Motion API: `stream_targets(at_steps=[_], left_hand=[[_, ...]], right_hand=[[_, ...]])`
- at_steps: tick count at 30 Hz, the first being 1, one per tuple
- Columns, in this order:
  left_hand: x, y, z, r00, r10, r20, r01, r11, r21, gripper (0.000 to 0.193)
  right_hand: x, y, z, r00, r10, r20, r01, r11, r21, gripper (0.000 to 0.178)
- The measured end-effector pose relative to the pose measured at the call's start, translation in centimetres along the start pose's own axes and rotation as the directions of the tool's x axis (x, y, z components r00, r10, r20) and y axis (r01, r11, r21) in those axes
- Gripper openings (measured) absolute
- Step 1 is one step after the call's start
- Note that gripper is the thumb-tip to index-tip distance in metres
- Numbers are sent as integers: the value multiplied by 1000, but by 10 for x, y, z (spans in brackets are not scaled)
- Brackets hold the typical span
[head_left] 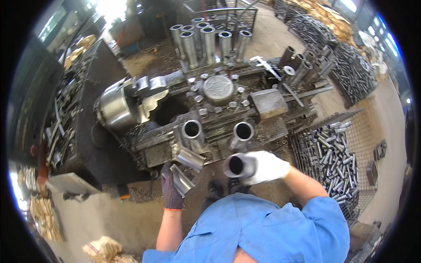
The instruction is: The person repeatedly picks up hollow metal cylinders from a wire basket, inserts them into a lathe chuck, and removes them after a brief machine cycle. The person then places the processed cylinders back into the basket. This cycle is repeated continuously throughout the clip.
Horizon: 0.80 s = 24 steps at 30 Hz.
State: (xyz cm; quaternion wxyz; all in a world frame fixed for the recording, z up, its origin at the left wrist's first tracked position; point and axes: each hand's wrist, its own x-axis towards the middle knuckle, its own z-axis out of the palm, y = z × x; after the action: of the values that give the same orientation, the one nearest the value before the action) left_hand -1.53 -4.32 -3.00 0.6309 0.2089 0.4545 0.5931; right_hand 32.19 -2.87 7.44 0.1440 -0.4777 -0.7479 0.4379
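My left hand [172, 189], in a dark glove with an orange cuff, is closed on a curved half-shell of shiny metal [183, 182]. A second half-shell [191, 158] lies just above it at the near edge of the lathe. My right hand [267, 168], in a white glove, grips a short metal tube [234, 164] from its right side, and its open end faces up. Motion blurs that tube and glove slightly. Beyond my hands, two more metal tubes, a left one [193, 136] and a right one [240, 139], stand upright on the lathe's near ledge.
The lathe's chuck [115, 107] is at left, the round tool post [218, 90] in the middle. Longer tubes [190, 48] stand behind; a caliper [265, 67] lies right of them, near darker tubes [302, 70]. Right of me, a wire basket [366, 153] holds short metal pieces.
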Motion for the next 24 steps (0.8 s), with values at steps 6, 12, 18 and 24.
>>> stream_targets(at_steps=[6,12,18,24], left_hand=[[39,6,76,809,508,296,-520,385,762,87],[83,9,102,791,539,290,-477,246,844,83],[74,47,42,930,367,31,-367,914,174,49],[60,53,-15,966,112,233,36,835,-549,75]], right_hand=[[22,75,-116,721,119,-683,204,905,373,46],[75,123,-129,649,189,-737,98,940,326,52],[2,10,-87,531,147,-835,-463,875,-141,37],[56,-56,92,948,-16,-317,-52,977,-205,31]])
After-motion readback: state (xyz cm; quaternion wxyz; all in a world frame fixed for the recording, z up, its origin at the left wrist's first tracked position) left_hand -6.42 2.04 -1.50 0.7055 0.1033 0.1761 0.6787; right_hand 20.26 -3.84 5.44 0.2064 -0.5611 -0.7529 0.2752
